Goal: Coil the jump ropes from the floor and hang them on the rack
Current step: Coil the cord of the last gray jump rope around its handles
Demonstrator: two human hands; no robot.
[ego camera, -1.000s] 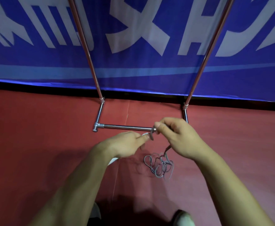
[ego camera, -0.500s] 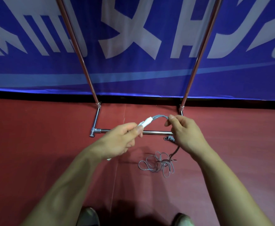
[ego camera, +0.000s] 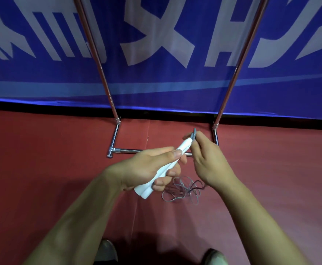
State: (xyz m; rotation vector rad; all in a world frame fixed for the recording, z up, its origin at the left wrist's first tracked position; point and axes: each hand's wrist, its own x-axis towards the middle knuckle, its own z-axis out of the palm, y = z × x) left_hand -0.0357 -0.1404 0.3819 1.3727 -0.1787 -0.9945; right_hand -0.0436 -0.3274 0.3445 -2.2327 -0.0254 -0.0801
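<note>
Left hand: fingers and thumb curled round the white handles of the jump rope, thumb lying along the top. The handles look like two held together as one bundle, though I cannot tell this for certain. The bundle runs on a slant, its thick end sticking out below the left palm and its thin end pointing up toward the right hand.

Right hand: just beside the left, fingertips at the thin end of the handles. It pinches the grey cord where the cord leaves the handle tip. A short bend of cord shows above the pinch, and the other fingers are curled in.

Cord: thin, grey, smooth. Most of it lies on the floor in a loose tangle of overlapping loops, below and between the two hands. One strand runs up from the tangle behind the right wrist.

Rack: beyond both hands, with a chrome base bar on the floor that is partly hidden by the hands. Two slanted uprights rise from it, one past each hand.

Behind the rack hangs a blue banner with large white characters. The floor is red. The toes of two shoes show below the forearms, at the bottom edge of the view
</note>
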